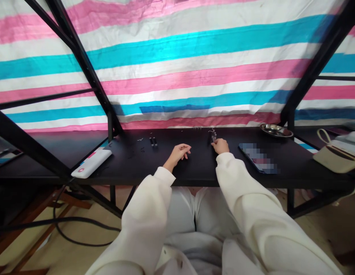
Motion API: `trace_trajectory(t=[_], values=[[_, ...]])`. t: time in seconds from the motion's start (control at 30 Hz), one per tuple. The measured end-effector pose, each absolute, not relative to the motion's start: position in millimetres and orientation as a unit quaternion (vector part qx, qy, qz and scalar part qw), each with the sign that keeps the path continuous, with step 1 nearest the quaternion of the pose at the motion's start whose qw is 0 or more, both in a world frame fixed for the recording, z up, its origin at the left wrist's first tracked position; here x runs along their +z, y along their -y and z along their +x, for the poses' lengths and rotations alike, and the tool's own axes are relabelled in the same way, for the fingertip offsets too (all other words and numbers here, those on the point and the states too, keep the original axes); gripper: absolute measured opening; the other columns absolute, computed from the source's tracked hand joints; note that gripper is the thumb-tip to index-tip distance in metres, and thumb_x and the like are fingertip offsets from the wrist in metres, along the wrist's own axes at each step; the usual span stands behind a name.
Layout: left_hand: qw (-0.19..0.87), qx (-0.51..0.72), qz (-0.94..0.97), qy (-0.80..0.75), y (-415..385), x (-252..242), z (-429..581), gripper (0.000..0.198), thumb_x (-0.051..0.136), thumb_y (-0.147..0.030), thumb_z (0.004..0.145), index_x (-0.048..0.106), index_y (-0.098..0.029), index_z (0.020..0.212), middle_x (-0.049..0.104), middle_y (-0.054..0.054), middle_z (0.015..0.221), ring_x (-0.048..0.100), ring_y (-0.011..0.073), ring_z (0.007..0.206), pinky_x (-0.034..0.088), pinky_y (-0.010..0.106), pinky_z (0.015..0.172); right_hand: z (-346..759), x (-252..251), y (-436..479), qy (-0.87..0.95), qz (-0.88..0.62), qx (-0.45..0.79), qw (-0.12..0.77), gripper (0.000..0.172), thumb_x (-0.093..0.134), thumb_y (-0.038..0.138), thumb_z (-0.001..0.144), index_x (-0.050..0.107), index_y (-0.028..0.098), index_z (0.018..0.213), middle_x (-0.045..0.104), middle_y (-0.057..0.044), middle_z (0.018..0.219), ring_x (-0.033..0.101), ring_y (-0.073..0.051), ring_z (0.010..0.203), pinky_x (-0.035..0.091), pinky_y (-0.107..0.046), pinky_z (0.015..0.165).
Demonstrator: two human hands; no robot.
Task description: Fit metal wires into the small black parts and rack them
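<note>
My left hand (180,153) hovers over the front middle of the black table (194,168), fingers loosely curled and apart, with nothing visible in them. To its right, my right hand (221,146) has its thumb and fingers pressed together beside a small cluster of dark and clear pieces (213,136). Whether it grips one of them is too small to tell. Two short black pieces with pale bands (153,141) stand side by side left of my left hand. Thin white scraps (140,139) lie left of those.
A white box-like object (92,163) lies at the table's left. On the right are a phone (256,157), a round metal dish (276,130) and a beige pouch (336,156). Black frame bars (91,72) rise on both sides before a striped sheet (194,72).
</note>
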State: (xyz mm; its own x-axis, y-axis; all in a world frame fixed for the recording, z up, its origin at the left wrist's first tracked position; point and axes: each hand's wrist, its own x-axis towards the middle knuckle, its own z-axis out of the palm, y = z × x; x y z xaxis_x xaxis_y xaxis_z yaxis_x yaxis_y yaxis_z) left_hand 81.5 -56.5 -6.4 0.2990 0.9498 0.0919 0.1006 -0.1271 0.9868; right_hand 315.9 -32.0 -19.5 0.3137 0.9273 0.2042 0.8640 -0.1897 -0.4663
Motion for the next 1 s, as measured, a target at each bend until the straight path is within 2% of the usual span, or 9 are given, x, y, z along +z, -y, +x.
trace_trajectory(t=[0.3,0.47,0.73,1.0], values=[[0.503,0.413,0.629,-0.425,57.8,-4.9,81.6,0.019,0.058,-0.026,0.076,0.06,-0.01,0.086,0.06,0.003,0.067,0.049,0.0036,0.04,0.026,0.015,0.032,312.5,-12.8,39.8,0.565,-0.783,0.059,0.254,0.024,0.059,0.033,0.076,0.069,0.014,0.088,0.066,-0.016,0.09,0.062,-0.024,0.087,0.045,-0.031,0.072],[0.504,0.416,0.631,-0.419,57.2,-5.8,81.4,0.019,0.057,-0.025,0.076,0.06,-0.01,0.085,0.06,0.003,0.067,0.049,0.0046,0.039,0.026,0.016,0.033,309.9,-7.5,43.7,0.544,-0.799,0.074,0.246,0.031,0.061,0.034,0.075,0.066,0.012,0.095,0.063,-0.019,0.097,0.061,-0.027,0.092,0.045,-0.033,0.074],[0.477,0.457,0.614,-0.432,55.5,-4.9,80.8,0.018,0.057,-0.027,0.074,0.059,-0.01,0.08,0.058,0.002,0.062,0.048,0.005,0.038,0.025,0.017,0.034,301.7,-8.2,50.6,0.557,-0.8,0.059,0.215,0.023,0.055,0.019,0.075,0.064,0.009,0.093,0.063,-0.021,0.095,0.062,-0.027,0.088,0.045,-0.032,0.073],[0.359,0.526,0.603,-0.48,55.1,-5.8,76.0,0.014,0.053,-0.028,0.074,0.057,-0.014,0.075,0.053,-0.002,0.057,0.043,0.0038,0.038,0.033,0.017,0.039,291.6,-8.1,60.6,0.555,-0.773,0.097,0.292,0.014,0.052,0.025,0.071,0.063,0.018,0.075,0.066,-0.011,0.083,0.062,-0.023,0.08,0.044,-0.03,0.07]])
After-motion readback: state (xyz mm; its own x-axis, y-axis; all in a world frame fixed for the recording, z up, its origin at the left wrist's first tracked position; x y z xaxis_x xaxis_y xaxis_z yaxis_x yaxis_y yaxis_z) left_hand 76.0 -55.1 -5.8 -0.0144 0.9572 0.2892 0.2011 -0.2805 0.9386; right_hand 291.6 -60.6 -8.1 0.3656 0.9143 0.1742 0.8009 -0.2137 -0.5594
